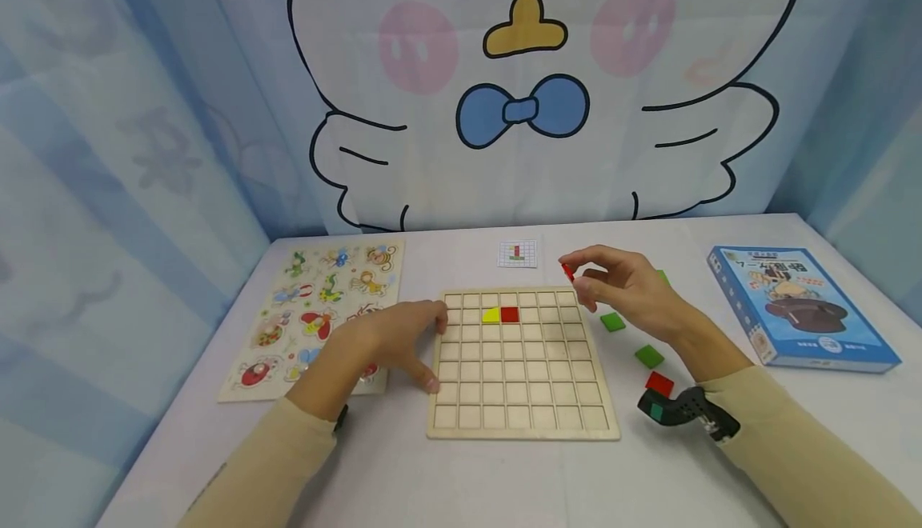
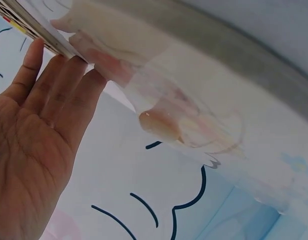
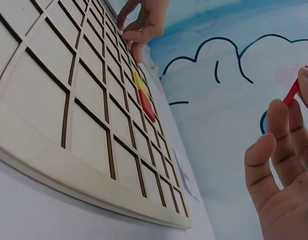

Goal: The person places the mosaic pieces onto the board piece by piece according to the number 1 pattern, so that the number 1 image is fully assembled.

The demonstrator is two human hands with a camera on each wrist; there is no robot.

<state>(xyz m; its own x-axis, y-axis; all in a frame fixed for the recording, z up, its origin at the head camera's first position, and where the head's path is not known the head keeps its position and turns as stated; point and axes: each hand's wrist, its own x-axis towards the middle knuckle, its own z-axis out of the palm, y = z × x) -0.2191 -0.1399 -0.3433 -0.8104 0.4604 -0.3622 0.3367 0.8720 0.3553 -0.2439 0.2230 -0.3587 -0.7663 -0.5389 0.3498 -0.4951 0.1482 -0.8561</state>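
Note:
A wooden grid board (image 1: 519,400) lies in the middle of the white table, with a yellow piece (image 1: 491,315) and a red tile (image 1: 510,314) side by side in its second row. My right hand (image 1: 574,274) hovers over the board's far right corner. Thumb and fingers pinch a small red tile (image 1: 568,273); the right wrist view shows that tile (image 3: 293,93) edge-on between the fingertips (image 3: 277,112). My left hand (image 1: 392,340) rests against the board's left edge with its fingers spread. The left wrist view shows the palm (image 2: 38,130) flat, fingers straight against a board edge (image 2: 43,37).
Loose green tiles (image 1: 612,321) (image 1: 649,355) and a red tile (image 1: 659,384) lie right of the board. A blue box (image 1: 799,308) stands at the far right, an animal peg puzzle (image 1: 317,304) at the left. A small pattern card (image 1: 518,254) lies behind the board.

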